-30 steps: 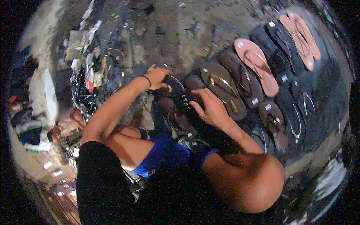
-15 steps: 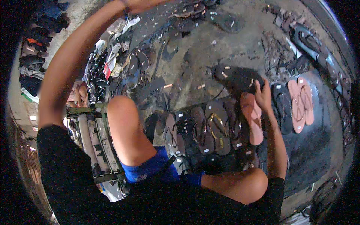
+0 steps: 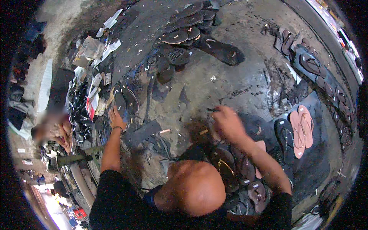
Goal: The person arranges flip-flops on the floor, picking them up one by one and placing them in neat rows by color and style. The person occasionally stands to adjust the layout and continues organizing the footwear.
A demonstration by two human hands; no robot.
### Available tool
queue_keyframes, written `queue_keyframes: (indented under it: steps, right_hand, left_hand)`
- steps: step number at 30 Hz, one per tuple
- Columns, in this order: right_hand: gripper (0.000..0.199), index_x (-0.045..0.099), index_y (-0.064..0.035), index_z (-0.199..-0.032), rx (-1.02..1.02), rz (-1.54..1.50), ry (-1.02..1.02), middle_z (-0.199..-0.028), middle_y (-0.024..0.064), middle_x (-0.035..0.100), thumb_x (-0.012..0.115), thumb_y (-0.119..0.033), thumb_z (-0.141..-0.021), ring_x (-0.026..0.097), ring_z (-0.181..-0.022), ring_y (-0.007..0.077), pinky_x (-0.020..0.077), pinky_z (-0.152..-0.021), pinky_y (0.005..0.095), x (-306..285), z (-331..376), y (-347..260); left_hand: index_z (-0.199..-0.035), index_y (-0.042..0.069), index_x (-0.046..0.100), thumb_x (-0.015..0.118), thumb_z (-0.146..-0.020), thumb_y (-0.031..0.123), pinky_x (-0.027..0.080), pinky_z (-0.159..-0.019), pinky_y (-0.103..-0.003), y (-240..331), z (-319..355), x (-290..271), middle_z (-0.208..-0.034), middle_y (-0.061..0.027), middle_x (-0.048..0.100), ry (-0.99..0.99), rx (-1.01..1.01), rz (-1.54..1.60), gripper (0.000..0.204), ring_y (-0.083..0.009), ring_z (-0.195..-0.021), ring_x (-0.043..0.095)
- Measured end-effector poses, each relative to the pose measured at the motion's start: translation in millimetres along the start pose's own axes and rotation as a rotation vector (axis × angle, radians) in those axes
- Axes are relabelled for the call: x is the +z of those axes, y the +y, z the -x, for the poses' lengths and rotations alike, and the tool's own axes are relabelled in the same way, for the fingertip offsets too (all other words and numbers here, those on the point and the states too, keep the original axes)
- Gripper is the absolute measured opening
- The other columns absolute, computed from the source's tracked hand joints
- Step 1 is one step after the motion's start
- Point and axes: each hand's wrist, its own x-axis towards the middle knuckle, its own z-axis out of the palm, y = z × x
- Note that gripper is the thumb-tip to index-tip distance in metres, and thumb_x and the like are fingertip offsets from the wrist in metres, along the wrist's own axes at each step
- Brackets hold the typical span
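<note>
- Two bare hands reach forward, well apart: left hand [image 3: 116, 119] and right hand [image 3: 229, 124].
- Left grip spread, just beside a dark sandal [image 3: 120, 96] at the edge of a scrap heap [image 3: 91, 103]; contact is unclear.
- Right grip blurred, fingers curled; a small dark piece [image 3: 211, 110] shows at the fingertips, above the floor [image 3: 207, 84], but I cannot tell if it is pinched.
- Gold-strapped sandal [image 3: 230, 178]: beside the bent knee [image 3: 203, 188].
- Pink flip-flops [image 3: 297, 134]: farther right, on a dark sheet [image 3: 318, 161].
</note>
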Motion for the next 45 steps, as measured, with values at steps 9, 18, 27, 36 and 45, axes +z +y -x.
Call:
queue_keyframes:
  steps: [9,18,27,36,45]
  right_hand:
    - [0.054,0.047,-0.0141,-0.143,-0.431,0.197,0.17,-0.155,0.0094,0.035,0.056,-0.023,-0.09,0.029,-0.145,0.0324,0.0264,-0.116,0.0555,231.5,-222.7,-184.7]
    - [0.041,0.052,-0.0038,-0.131,-0.427,-0.066,0.426,-0.123,0.017,0.061,0.054,-0.024,-0.095,0.053,-0.125,0.032,0.0383,-0.11,0.0489,183.9,-262.1,-140.0]
    - [0.041,0.05,-0.0076,-0.116,0.462,-0.307,0.535,-0.082,0.0151,0.067,0.069,-0.035,-0.091,0.067,-0.072,0.0276,0.0525,-0.065,0.0414,-132.3,-18.2,-12.3]
    - [0.042,0.049,0.0044,-0.125,1.109,0.389,1.166,-0.113,0.0132,0.064,0.066,-0.018,-0.095,0.061,-0.106,0.0196,0.0511,-0.089,0.0321,-350.0,262.2,-153.5]
    - [0.042,0.048,0.0056,-0.127,0.5,0.016,1.396,-0.117,0.0164,0.062,0.062,-0.019,-0.096,0.064,-0.106,0.0242,0.0541,-0.093,0.0345,-406.9,229.4,-151.2]
  left_hand:
    - [-0.151,0.007,0.028,0.071,-0.077,0.014,0.038,-0.111,-0.046,-11.2,-37.2,45.3,-0.148,-0.0195,0.041,0.16,0.144,0.283,0.085,-0.038,-0.138,0.037]
    - [-0.134,-0.004,0.053,0.051,-0.101,0.037,0.04,-0.105,-0.045,-10.8,-21.0,-109.3,-0.137,-0.0267,0.053,0.344,0.043,0.161,0.053,-0.0412,-0.127,0.048]
    - [-0.141,-0.006,0.045,0.054,-0.089,-0.002,0.037,-0.111,-0.044,245.4,-26.0,-213.6,-0.143,-0.0242,0.045,0.394,1.346,0.963,0.052,-0.0325,-0.133,0.045]
    - [-0.151,0.005,0.034,0.076,-0.08,0.025,0.027,-0.114,-0.051,389.1,41.3,-172.3,-0.153,-0.0199,0.036,0.056,1.945,0.559,0.085,-0.0409,-0.139,0.033]
    - [-0.15,0.004,0.034,0.047,-0.102,0.031,0.026,-0.119,-0.045,588.3,177.4,-439.9,-0.153,-0.0202,0.037,-0.723,1.966,1.764,0.057,-0.0334,-0.142,0.035]
